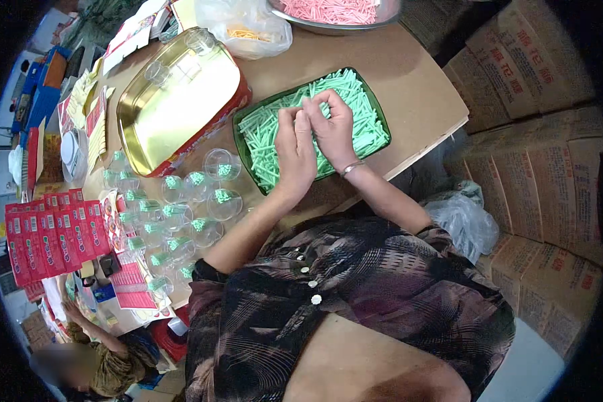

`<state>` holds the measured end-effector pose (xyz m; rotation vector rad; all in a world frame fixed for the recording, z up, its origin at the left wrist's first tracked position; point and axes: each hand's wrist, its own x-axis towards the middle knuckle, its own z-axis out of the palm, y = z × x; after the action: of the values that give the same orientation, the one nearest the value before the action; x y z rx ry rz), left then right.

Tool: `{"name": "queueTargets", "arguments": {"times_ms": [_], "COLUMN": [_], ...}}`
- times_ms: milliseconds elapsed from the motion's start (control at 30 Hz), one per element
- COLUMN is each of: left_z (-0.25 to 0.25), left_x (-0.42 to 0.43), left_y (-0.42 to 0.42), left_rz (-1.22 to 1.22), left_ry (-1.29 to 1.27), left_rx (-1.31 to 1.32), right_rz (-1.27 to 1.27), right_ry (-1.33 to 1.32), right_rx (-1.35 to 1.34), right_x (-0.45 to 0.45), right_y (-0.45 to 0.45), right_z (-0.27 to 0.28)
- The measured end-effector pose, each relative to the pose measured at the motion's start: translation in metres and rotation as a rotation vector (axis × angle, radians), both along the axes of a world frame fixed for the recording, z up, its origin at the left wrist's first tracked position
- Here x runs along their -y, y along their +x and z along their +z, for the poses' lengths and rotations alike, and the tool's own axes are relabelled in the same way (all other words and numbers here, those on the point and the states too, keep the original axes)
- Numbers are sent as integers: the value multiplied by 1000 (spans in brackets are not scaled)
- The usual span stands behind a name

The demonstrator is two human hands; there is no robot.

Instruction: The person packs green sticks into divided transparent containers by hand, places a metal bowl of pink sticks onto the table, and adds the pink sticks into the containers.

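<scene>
My left hand [296,147] and my right hand [334,130], with a bracelet at its wrist, meet over a dark green tray [242,149] heaped with short, thin green sticks [264,161]. The fingers of both hands are bent and pressed together at the tips. Whatever they pinch, if anything, is hidden or too small to name. To the left stand several clear plastic cups [224,204], each with a small bunch of green sticks inside.
A gold-lined tin [174,107] holding clear cups stands left of the tray. Behind are a plastic bag [248,30] with yellow sticks and a metal bowl [335,28] of pink sticks. Red packets [57,234] lie left. Cardboard boxes [529,174] line the right. Another person [117,362] works lower left.
</scene>
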<state>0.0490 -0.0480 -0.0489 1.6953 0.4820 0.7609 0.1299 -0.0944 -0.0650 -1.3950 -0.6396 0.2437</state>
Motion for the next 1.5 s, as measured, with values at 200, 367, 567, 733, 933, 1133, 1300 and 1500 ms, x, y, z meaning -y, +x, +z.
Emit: {"name": "queueTargets", "arguments": {"times_ms": [200,367,567,733,933,1133,1300,1500], "left_z": [-2,-7,-10,-11,-21,-24,16,-4], "left_x": [4,-17,-23,-17,-10,-9,-57,-228], "left_y": [6,6,8,12,16,21,7,-5], "left_rz": [102,109,74,134,220,134,41,504], "left_ry": [-25,17,-58,-74,-150,-456,-68,671], "left_rx": [60,-1,-13,59,116,74,-36,-392], "right_rz": [-74,-101,13,24,-17,-11,-338,-479], "right_ry": [73,54,-42,-122,-81,-40,-269,-782], "right_rx": [12,109,246,281,332,367,498,1054], "right_x": [2,7,7,0,-4,-3,32,87], "right_y": [-6,9,11,6,1,6,65,156], "right_z": [5,2,4,4,1,5,31,-26]}}
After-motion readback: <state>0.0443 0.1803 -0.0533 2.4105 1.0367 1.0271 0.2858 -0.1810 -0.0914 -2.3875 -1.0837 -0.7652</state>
